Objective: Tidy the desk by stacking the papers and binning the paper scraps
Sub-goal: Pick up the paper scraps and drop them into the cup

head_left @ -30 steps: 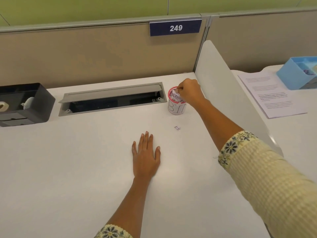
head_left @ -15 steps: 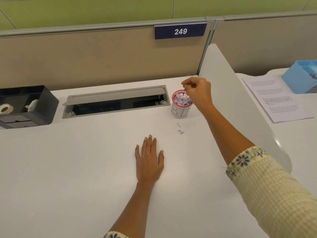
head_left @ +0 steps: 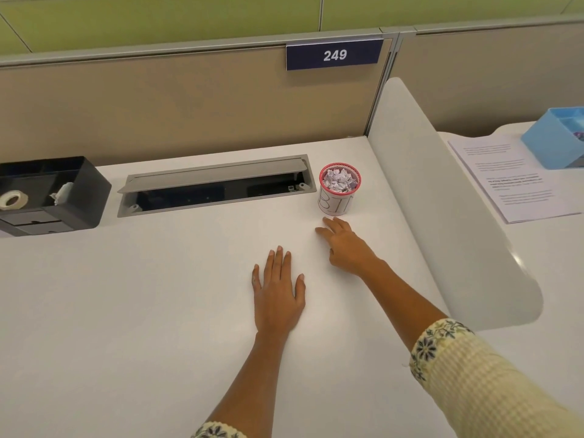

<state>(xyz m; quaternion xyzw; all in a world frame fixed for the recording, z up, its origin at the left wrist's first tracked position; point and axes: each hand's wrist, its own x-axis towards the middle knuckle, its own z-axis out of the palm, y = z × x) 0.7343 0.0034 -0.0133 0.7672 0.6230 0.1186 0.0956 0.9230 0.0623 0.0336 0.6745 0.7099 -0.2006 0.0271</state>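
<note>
- Down from the cup's rim, where it hovered half a second ago, the right hand (head_left: 346,245) has come to the tabletop (head_left: 151,305), just in front of the bin cup (head_left: 335,205).
- Its grip is loosely spread, with the fingers reaching forward and the tips on or just above the surface. Nothing shows pinched between them.
- Two small scraps lay loose on that spot a moment earlier. The hand now covers the place, so I cannot tell whether they are still under it.
- The left hand (head_left: 278,289) has stayed put, palm flat on the tabletop with fingers straight and close together, holding nothing.
- Done, as far as can be seen: the bin cup is heaped to the rim with crumpled paper scraps (head_left: 339,181), and no other scrap shows on the white surface.
- The papers (head_left: 512,184) lie as one neat pile beyond the divider (head_left: 442,210), on the neighbouring surface beside a blue tray (head_left: 553,143). The stacking looks finished.
- Left, by my judgement: only the last bits under the right hand need picking up and dropping in. The cup is so full that a further scrap could roll off the heap.
</note>
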